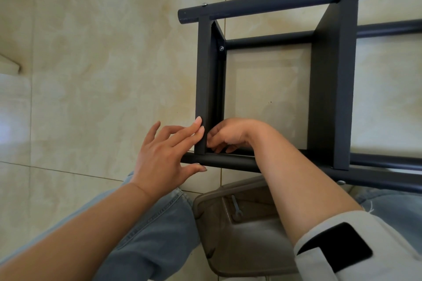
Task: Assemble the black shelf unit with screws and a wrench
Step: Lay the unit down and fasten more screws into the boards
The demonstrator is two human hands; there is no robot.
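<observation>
The black shelf unit (324, 89) is lying on its side on the tiled floor (102, 64), its near tube (230, 162) running just below both hands. The left hand (164, 157) is resting with a spread grip: straight fingertips are pressing the outer face of the end shelf panel (203, 80), while the thumb is touching the underside of the near tube beside a screw head (198, 163). Just across the panel from that grip, the right hand (230, 134) is reaching inside the corner with its fingers curled, apparently pinching something small at the joint; what it is holding is hidden, probably a nut or screw. The wrench (236, 209) is lying unused in the tan tray (212, 230) below the right forearm. The risk here is dropping the small part inside the frame, since the right grip is working blind in a tight corner. If the left fingertips are easing off, the panel could be shifting and the holes misaligning, cross-threading the screw.
</observation>
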